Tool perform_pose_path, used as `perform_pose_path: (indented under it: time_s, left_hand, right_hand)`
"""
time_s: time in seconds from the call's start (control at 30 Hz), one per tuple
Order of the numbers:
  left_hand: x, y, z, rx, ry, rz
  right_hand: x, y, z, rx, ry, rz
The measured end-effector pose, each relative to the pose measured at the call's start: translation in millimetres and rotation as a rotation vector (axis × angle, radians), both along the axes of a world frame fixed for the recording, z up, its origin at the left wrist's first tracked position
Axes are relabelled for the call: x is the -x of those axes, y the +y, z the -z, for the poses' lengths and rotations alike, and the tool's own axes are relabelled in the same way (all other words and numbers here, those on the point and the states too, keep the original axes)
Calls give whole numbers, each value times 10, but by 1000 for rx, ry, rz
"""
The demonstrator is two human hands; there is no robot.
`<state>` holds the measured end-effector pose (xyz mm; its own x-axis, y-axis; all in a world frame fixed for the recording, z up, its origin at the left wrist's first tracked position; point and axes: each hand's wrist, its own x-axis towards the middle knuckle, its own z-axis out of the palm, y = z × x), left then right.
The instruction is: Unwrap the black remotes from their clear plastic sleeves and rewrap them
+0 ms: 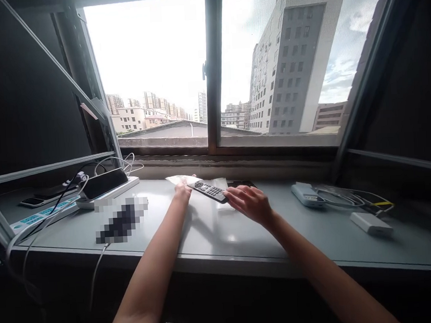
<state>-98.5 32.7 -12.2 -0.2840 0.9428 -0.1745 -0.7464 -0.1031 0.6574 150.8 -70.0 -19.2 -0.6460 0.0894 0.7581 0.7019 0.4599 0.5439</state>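
A dark remote control (209,190) with several small buttons lies near the back of a grey desk (212,229), on or over a clear plastic wrapper (187,180). My left hand (182,188) is closed on the wrapper's edge beside the remote's far end. My right hand (249,201) rests its fingers against the remote's near end, fingers curved and together. Both forearms reach forward from the bottom of the view.
At the left stand a white charging dock with a dark device (104,185), a power strip (41,216), phones (32,202) and loose cables. A blurred patch (121,219) lies on the desk. At the right lie a light blue device (306,194), cables and a white adapter (370,223). A window (210,70) is behind.
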Motion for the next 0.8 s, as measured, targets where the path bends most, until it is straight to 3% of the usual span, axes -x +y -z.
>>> perform_pose_path:
  time_s: [0.2, 0.3, 0.43, 0.53, 0.7, 0.8]
  left_hand:
    - [-76, 27, 1, 20, -14, 61]
    - [-227, -20, -20, 34, 44, 125]
    - [-399, -104, -50, 67, 200, 249]
    - [-457, -139, -51, 70, 338, 258]
    - [-505, -127, -7, -152, 417, 320]
    - [-553, -104, 42, -133, 437, 269]
  right_hand:
    - [-709, -413, -9, -80, 109, 70]
    - [-1053, -468, -48, -74, 107, 169]
    - [-1375, -240, -9, 21, 90, 254]
    - [-1517, 46, 95, 91, 77, 330]
    - [-1573, 412, 238, 286, -28, 483]
    - [-1565, 453, 277, 364, -78, 511]
